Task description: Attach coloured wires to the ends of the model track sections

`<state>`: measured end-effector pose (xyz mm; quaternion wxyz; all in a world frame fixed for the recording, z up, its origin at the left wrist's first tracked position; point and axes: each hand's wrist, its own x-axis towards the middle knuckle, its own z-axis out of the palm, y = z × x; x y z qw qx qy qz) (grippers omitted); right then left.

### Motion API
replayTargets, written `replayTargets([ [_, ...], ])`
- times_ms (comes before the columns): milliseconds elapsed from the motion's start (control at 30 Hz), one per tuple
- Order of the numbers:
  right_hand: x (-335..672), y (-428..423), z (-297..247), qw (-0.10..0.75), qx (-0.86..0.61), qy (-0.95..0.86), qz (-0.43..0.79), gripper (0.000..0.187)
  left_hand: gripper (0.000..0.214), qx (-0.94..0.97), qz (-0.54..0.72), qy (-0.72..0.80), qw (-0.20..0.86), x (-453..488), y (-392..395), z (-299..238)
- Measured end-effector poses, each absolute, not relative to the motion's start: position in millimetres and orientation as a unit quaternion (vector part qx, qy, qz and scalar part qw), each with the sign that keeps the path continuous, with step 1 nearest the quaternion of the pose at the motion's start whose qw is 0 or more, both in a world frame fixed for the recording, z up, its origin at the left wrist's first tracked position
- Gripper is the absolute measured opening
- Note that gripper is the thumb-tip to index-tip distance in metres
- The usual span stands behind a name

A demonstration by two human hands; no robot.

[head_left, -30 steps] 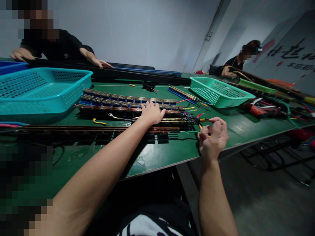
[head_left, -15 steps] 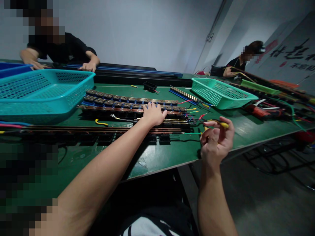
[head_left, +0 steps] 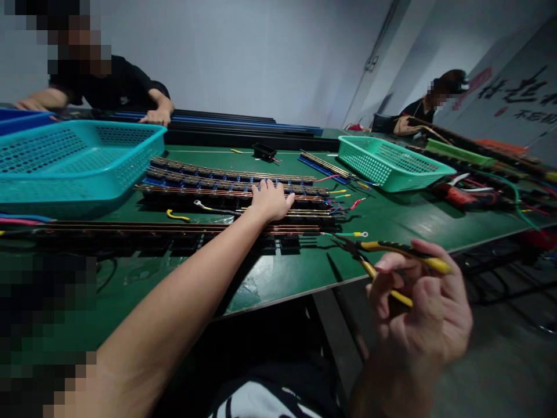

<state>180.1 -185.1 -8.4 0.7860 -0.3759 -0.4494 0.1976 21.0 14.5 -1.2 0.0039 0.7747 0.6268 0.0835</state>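
My left hand (head_left: pixel 270 202) lies palm down across several long strips (head_left: pixel 235 187) with metal rails on blue and black bases. Its fingers are spread on top of them. Beyond the table's front edge, my right hand (head_left: pixel 429 299) is closed around pliers (head_left: pixel 374 253) with yellow and black handles, which stand apart. The pliers' dark jaws point left, just below a green and yellow wire (head_left: pixel 348 234) that ends in a ring terminal. A long strip with copper rails (head_left: pixel 143 229) runs along the near side. Near it lie a yellow wire piece (head_left: pixel 177 215) and a black lead (head_left: pixel 217 211).
A turquoise basket (head_left: pixel 126 168) stands at left and a green basket (head_left: pixel 391 183) at right. Red-handled tools (head_left: pixel 463 197) lie beyond it. A small black box (head_left: pixel 264 152) sits at the back. Two co-workers are across the table, one (head_left: pixel 126 87) at left, one (head_left: pixel 418 110) at right.
My right hand has drawn back toward me and to the right with the pliers, away from the ring-ended wire, which now shows fully. My left hand stays on the strips.
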Motion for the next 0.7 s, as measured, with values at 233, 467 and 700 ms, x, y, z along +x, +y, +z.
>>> replayTargets([
  [233, 177.1, -163.2, -24.5, 0.760, -0.371, -0.478, 0.236, 0.022, 0.069, 0.773, 0.085, 0.629, 0.003, 21.1, 13.2, -0.6],
  [467, 192.7, -172.8, -36.1, 0.633, -0.445, -0.609, 0.178, 0.020, 0.070, 0.773, 0.083, 0.628, 0.004, 21.3, 13.7, -1.1],
  [700, 200.1, -174.2, -20.9, 0.513, -0.398, -0.749, 0.129, 0.022, 0.067, 0.773, 0.087, 0.629, -0.011, 22.3, 13.8, -2.0],
])
